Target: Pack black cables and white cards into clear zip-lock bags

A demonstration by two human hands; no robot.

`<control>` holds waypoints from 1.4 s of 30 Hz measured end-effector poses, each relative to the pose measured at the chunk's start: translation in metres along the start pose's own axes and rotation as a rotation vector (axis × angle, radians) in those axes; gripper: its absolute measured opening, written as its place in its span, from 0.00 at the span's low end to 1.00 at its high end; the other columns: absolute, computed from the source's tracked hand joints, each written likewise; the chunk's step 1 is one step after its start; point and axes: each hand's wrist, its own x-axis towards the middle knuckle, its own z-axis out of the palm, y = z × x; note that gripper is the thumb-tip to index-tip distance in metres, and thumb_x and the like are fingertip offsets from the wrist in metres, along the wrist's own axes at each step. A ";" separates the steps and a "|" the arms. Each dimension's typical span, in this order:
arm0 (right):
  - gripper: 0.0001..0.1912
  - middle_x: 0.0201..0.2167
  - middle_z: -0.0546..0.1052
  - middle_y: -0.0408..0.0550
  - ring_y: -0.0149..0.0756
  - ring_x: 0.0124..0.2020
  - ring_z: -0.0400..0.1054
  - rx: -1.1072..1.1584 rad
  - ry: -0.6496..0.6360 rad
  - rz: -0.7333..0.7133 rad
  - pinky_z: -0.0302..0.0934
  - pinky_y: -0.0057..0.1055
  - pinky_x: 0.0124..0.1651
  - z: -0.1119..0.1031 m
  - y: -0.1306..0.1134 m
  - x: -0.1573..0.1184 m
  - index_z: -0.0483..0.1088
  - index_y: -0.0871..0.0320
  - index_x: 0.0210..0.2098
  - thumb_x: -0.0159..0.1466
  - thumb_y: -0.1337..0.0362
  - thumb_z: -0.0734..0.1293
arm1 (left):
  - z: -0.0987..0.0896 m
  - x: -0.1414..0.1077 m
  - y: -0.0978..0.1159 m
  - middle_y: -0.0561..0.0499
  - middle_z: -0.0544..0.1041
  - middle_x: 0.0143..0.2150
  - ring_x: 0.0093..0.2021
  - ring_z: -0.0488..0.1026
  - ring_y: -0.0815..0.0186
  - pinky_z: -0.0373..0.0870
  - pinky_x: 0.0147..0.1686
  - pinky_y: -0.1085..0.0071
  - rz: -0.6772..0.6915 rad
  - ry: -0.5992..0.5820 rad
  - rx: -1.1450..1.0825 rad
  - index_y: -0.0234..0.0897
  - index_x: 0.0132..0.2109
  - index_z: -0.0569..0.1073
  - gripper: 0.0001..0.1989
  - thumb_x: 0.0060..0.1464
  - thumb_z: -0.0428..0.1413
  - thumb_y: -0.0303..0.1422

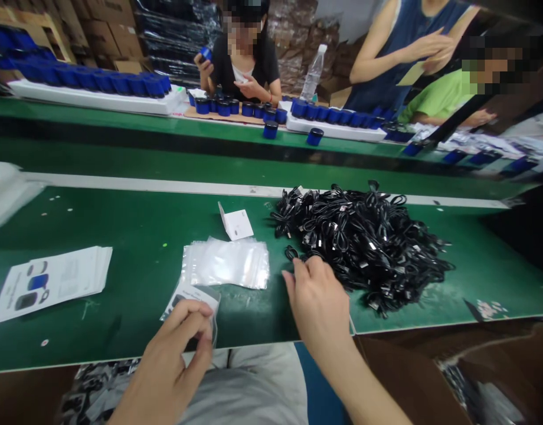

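Observation:
My left hand (187,336) is closed on a clear plastic bag (213,298) that has a printed leaflet (194,293) inside it. At the near left edge of a big pile of black cables (364,248), my right hand (318,295) reaches in, its fingers bent around a small coiled cable (291,252); the fingertips are partly hidden by the hand. Between and beyond the hands lies a stack of clear zip bags (227,262). A folded white leaflet (239,225) stands just behind that stack. Farther left is a stack of printed leaflets (54,280).
Across the green table (134,224) runs a raised ledge with blue jars (314,137), white foam trays (98,97) and a plastic bottle (314,74). Several people sit or stand behind it. White plastic (8,192) lies at the left, small stickers (490,309) at the right.

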 end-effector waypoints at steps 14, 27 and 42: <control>0.12 0.23 0.71 0.42 0.31 0.24 0.67 1.053 -0.479 -0.163 0.61 0.25 0.29 -0.006 -0.032 -0.023 0.66 0.57 0.35 0.69 0.66 0.53 | 0.000 0.010 0.006 0.49 0.72 0.39 0.33 0.73 0.66 0.72 0.34 0.73 -0.069 -0.005 -0.075 0.39 0.35 0.68 0.08 0.57 0.45 0.28; 0.14 0.34 0.73 0.51 0.39 0.34 0.69 0.824 -0.503 -0.241 0.63 0.33 0.37 0.008 -0.047 -0.033 0.70 0.62 0.42 0.63 0.73 0.56 | 0.004 -0.007 -0.002 0.45 0.65 0.62 0.59 0.66 0.56 0.69 0.51 0.60 -0.117 0.042 -0.019 0.41 0.33 0.71 0.10 0.59 0.46 0.34; 0.13 0.36 0.77 0.42 0.31 0.30 0.70 1.360 -0.764 -0.232 0.65 0.25 0.31 0.007 -0.026 -0.022 0.72 0.53 0.46 0.62 0.66 0.64 | 0.005 -0.007 0.012 0.44 0.66 0.62 0.56 0.67 0.56 0.67 0.51 0.58 -0.100 0.090 -0.011 0.40 0.29 0.68 0.11 0.58 0.46 0.31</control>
